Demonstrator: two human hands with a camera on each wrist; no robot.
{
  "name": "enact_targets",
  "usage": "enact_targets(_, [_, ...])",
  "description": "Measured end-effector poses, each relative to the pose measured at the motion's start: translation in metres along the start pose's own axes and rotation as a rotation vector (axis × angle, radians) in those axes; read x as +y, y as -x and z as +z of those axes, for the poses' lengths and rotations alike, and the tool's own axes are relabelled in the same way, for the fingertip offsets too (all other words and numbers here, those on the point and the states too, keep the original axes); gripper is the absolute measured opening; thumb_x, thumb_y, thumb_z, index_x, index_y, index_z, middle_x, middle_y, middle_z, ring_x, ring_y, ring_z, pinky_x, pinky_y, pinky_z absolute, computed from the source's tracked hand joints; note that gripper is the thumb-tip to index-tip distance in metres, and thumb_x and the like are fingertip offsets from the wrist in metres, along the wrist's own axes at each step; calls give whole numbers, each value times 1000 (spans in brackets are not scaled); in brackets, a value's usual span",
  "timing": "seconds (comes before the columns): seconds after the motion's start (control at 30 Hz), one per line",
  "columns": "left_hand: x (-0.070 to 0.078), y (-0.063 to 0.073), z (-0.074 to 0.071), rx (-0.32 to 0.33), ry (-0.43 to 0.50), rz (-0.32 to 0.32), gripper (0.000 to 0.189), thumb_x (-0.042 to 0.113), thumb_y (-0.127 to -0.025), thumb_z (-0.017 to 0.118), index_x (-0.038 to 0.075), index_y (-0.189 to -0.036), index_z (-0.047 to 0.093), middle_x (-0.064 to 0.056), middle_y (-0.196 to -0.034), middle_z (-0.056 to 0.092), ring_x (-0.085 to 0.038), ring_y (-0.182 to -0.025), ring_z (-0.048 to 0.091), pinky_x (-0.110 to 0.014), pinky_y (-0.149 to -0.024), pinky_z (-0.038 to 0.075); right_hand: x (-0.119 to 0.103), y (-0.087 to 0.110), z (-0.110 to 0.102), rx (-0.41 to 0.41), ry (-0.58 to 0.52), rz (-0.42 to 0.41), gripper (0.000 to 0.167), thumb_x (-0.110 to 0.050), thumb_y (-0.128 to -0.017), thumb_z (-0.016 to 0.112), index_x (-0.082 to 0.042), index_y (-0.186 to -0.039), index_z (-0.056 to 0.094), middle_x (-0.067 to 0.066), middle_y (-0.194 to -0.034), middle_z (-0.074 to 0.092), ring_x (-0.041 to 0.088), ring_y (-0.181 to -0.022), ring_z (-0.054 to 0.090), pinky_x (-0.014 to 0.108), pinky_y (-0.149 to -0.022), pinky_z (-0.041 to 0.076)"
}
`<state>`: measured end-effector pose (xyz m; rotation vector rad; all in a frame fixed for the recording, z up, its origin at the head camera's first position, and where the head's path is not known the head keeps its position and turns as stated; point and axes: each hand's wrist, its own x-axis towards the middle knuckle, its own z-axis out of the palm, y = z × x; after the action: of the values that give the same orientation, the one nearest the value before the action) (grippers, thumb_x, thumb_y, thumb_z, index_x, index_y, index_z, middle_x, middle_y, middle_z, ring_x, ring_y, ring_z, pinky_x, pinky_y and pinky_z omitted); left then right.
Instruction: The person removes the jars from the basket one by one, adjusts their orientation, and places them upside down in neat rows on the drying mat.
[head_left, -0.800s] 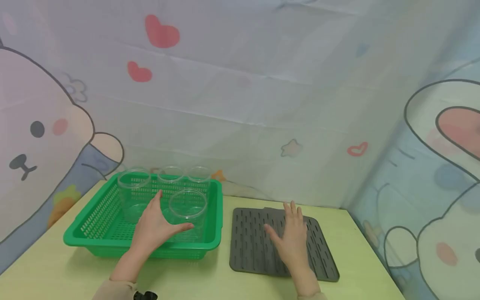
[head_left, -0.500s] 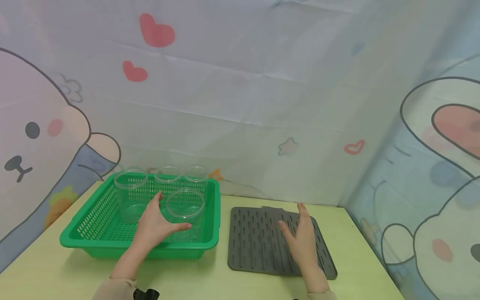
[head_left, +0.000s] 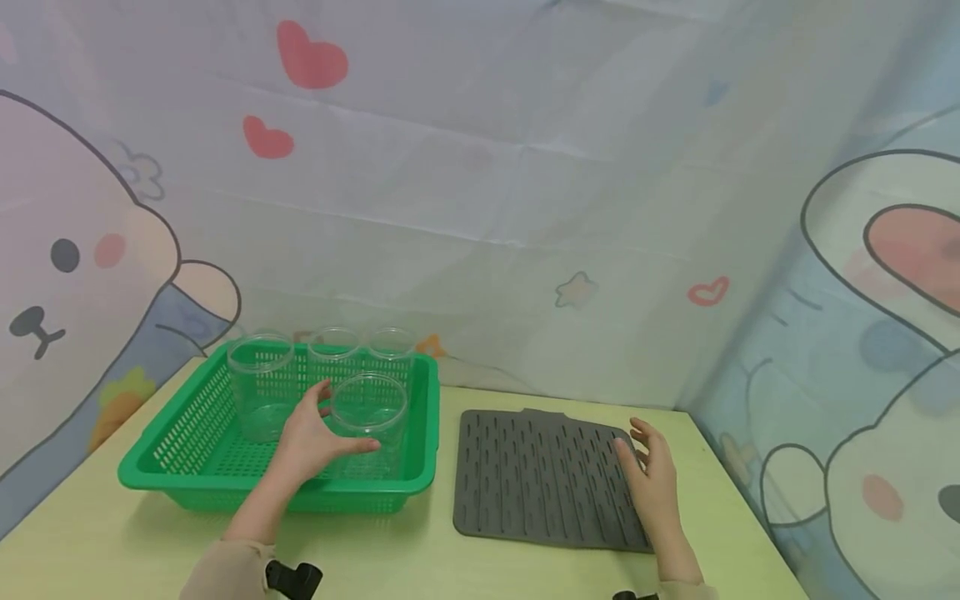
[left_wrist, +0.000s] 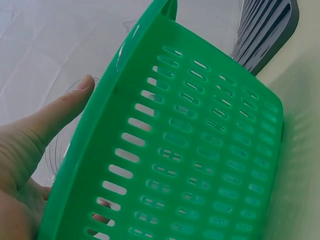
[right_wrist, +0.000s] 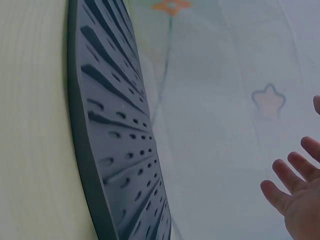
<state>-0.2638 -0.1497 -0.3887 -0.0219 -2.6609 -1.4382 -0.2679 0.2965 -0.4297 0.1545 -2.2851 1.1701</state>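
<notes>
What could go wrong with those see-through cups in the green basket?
The front right cup might slip or tip: only the left hand is at it, while the right hand is over by the gray mat. The left hand might also bump the left cup, because it reaches in between the two. And the front right cup could catch the green basket if lifted too low, since it stands inside.

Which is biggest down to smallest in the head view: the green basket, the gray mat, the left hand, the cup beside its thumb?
1. Green basket
2. Gray mat
3. Left hand and cup: too alike to rank
</notes>
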Motion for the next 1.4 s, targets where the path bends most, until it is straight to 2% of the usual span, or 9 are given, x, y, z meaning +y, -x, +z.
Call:
enact_targets(0.1, [-3,-4,0,-13,-3,-1,128,43,-66,90,0,-155,9,-28,-156,25,-47,-137,35,-58,-98,47,7,-2,-4,1,-16,-2,41,-14,-101,53,2,-139,48,22,-141,47,31,-123,50,7,-91,39])
enact_targets(0.17, [-4,-6,-1,-25,0,-6,129,43,-66,90,0,-155,8,-28,-156,24,-48,-137,34,-59,-98,47,12,-3,-7,-6,-14,-4,38,-13,-101,53,1,-136,50,22,-139,49,20,-118,52,-1,-87,35])
enact_targets(0.33, [-7,-8,-2,-60,24,-17,130,42,-65,91,3,-156,7,-27,-157,23,-49,-138,32,-60,-99,45,23,-4,-14,-47,12,59,36,-19,-103,50,-2,-135,53,18,-137,53,-14,-107,44,0,-86,35])
enact_targets(0.43, [-10,-8,-3,-81,44,-14,129,39,-66,90,3,-156,6,-26,-157,23,-49,-138,31,-60,-100,44,33,-5,-18,-67,28,132,38,-25,-104,49,-3,-135,53,16,-138,53,-21,-102,40,8,-89,38])
enact_targets(0.53, [-11,-7,-4,-100,57,-12,128,38,-67,90,3,-156,5,-27,-157,23,-49,-138,30,-60,-101,44,41,-5,-22,-89,7,208,42,-30,-104,48,-4,-136,52,16,-140,53,-23,-98,40,14,-89,40])
enact_targets(0.7, [-15,-8,-6,-139,82,-18,128,37,-69,89,2,-156,2,-28,-156,23,-51,-138,28,-61,-101,43,53,-1,-26,-98,-129,286,43,-28,-104,49,1,-136,49,15,-138,51,-21,-95,46,6,-85,43])
enact_targets(1.0, [-19,-12,-10,-199,67,-2,128,32,-68,90,3,-156,2,-28,-157,21,-56,-137,22,-66,-102,38,79,3,-28,-73,-233,310,41,-21,-102,54,8,-130,51,-25,-107,54,-17,-93,53,6,-81,47])
enact_targets(1.27, [-20,-18,-10,-243,66,15,129,31,-69,90,4,-156,0,-29,-157,21,-58,-137,21,-65,-103,39,93,10,-30,-52,-316,383,41,-14,-100,56,15,-128,49,-23,-102,58,-13,-92,57,8,-80,50])
enact_targets(1.4, [-19,-21,-8,-260,59,23,128,31,-69,90,5,-157,0,-28,-157,21,-59,-137,22,-65,-102,40,98,12,-33,-35,-370,458,35,-15,-99,58,10,-123,55,-19,-100,61,-9,-91,60,10,-81,52])
